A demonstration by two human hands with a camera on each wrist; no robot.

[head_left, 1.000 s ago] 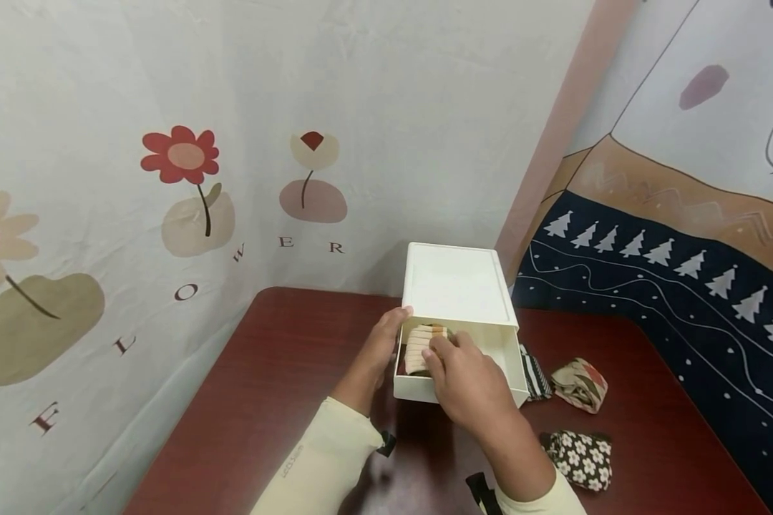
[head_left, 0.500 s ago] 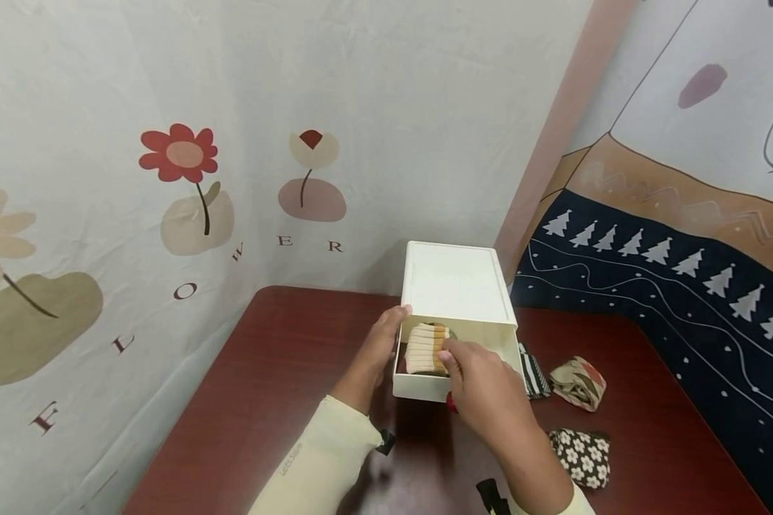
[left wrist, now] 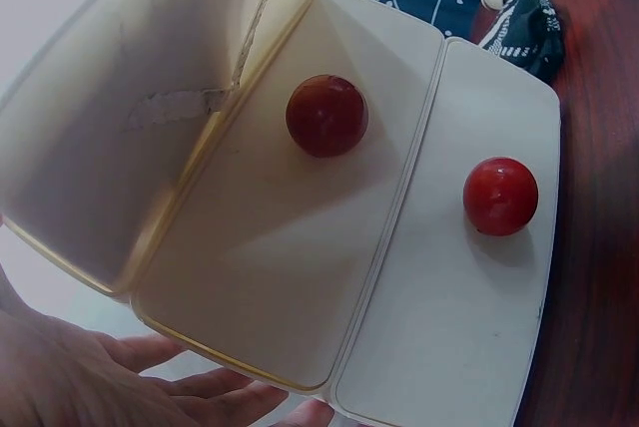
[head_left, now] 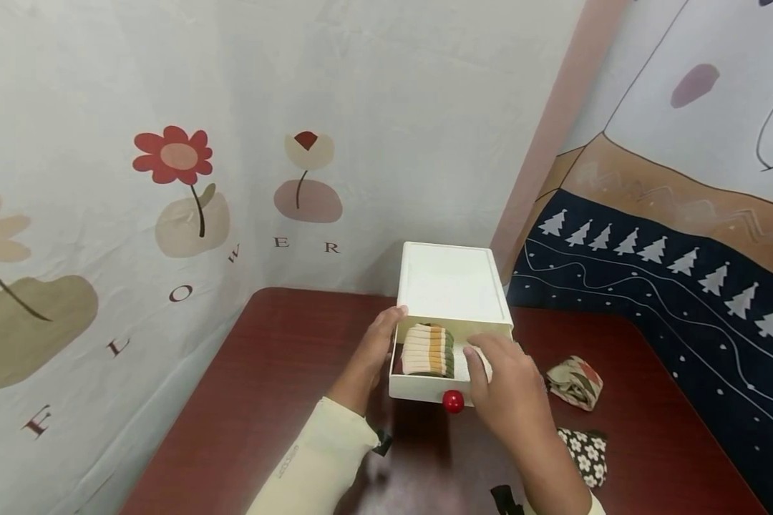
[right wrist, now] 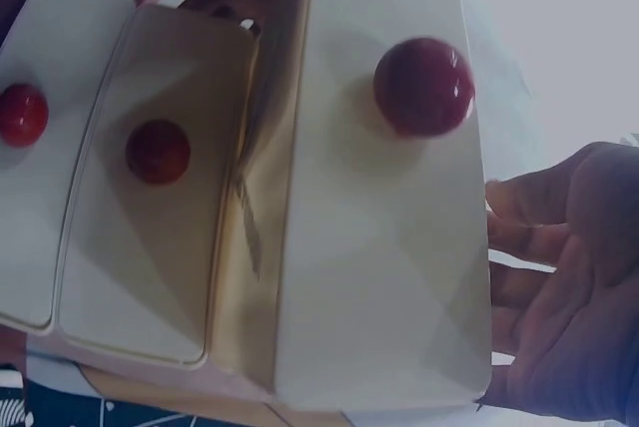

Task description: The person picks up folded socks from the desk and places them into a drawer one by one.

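A white drawer unit (head_left: 451, 282) stands on the table, its top drawer (head_left: 419, 387) pulled out. Inside the drawer's left part sits a folded bundle of ribbed knit (head_left: 427, 350) in cream, mustard and green. My left hand (head_left: 375, 347) rests along the unit's left side, thumb at the top edge; the left wrist view shows its extended fingers (left wrist: 220, 387) below the drawer fronts. Over the drawer's right part is my right hand (head_left: 512, 383), thumb and fingers apart, with nothing between them. A red round knob (head_left: 453, 401) projects from the drawer front.
Two lower drawers with red knobs (left wrist: 326, 116) are closed. Right of the unit lie a beige patterned cloth bundle (head_left: 576, 383) and a black one with white flowers (head_left: 585, 458). A printed curtain (head_left: 373, 143) hangs behind the dark red table (head_left: 232, 400).
My right hand has let go of the ribbed bundle and moved right, leaving it in the drawer's left part. The red knob has come into view. My left hand stays at the unit's side.
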